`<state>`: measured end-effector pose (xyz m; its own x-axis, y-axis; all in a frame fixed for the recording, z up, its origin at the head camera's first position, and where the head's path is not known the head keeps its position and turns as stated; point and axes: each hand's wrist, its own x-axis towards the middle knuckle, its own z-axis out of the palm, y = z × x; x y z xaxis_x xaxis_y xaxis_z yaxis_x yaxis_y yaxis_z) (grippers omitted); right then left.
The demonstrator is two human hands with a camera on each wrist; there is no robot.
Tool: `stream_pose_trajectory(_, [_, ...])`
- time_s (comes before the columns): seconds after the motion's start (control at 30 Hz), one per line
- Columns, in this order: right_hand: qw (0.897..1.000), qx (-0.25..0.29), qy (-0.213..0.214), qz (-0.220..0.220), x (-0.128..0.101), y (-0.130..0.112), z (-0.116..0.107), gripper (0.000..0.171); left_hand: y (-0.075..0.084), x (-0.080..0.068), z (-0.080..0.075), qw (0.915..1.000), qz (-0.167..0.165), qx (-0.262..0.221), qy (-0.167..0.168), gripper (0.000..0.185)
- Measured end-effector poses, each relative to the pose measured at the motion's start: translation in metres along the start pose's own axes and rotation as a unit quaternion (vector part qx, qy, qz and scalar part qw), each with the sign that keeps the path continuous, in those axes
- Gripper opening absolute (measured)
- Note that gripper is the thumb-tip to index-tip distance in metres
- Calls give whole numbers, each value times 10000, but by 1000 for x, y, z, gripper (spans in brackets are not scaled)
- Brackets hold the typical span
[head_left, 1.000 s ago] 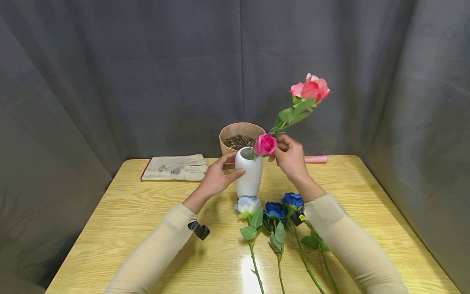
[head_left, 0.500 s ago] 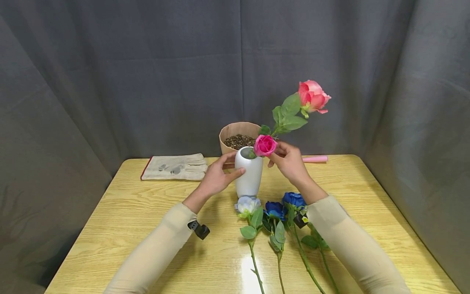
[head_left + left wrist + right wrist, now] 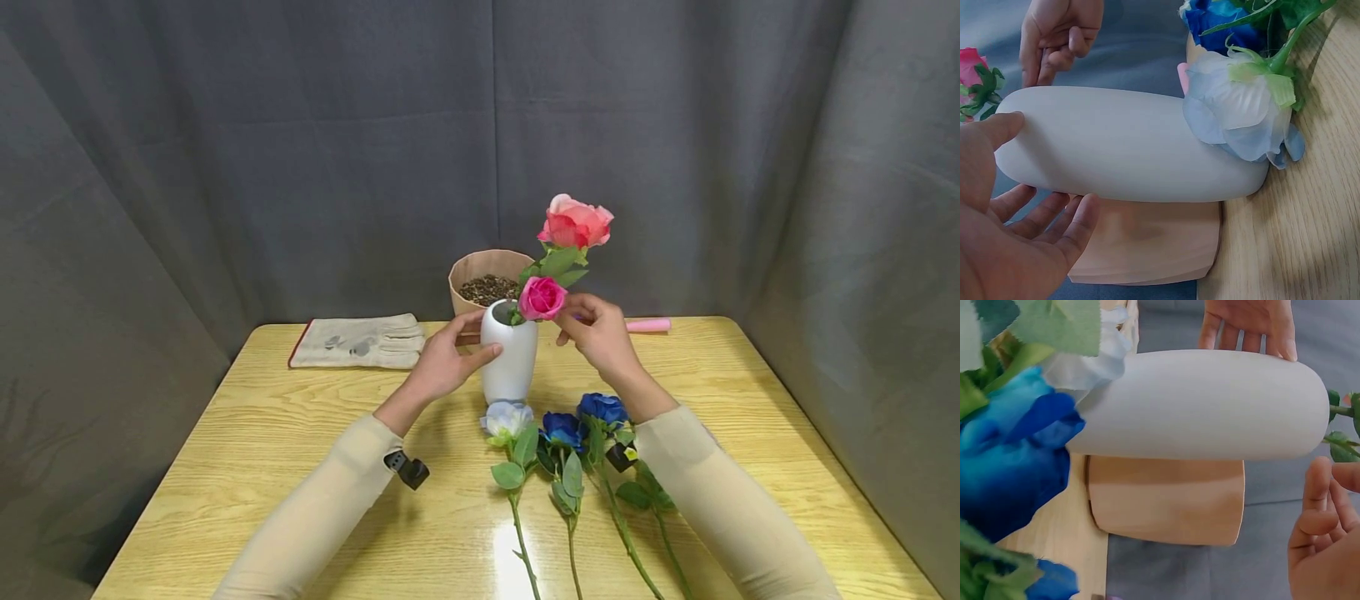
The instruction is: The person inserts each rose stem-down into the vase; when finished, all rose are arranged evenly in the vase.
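Note:
In the head view, a white vase (image 3: 510, 367) stands upright at the table's middle. My left hand (image 3: 444, 358) holds its left side near the top, thumb in front and fingers behind. A pink rose (image 3: 543, 297) and a coral rose (image 3: 576, 223) lean right out of its mouth. Just right of the pink rose is my right hand (image 3: 600, 333), its fingers loosely bent. In the right wrist view, no stem shows between these fingers (image 3: 1316, 487). Below the vase lie a pale blue-white rose (image 3: 507, 419) and blue roses (image 3: 562, 430) with long stems.
Behind the vase stands a tan pot (image 3: 459, 296) with dark, grainy filling. A stained work glove (image 3: 356, 342) lies at the back left of the wooden table (image 3: 300, 467). A pink rod (image 3: 648, 325) lies at the back right, partly behind my right hand. Grey curtains surround the table.
The coral rose has swung left and down, standing more upright over the vase. My right hand has shifted slightly right and its fingers have come off the stem. The left hand stays put.

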<state>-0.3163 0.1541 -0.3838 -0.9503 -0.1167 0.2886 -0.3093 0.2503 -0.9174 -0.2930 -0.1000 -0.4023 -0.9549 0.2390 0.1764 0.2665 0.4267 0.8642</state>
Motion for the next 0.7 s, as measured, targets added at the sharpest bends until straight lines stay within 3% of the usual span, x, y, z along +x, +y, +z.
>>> stream_pose_trajectory(0.7, [9952,194,-583,762,-23,3,-30,37,1,2,-2,10000,6,67,-45,69])
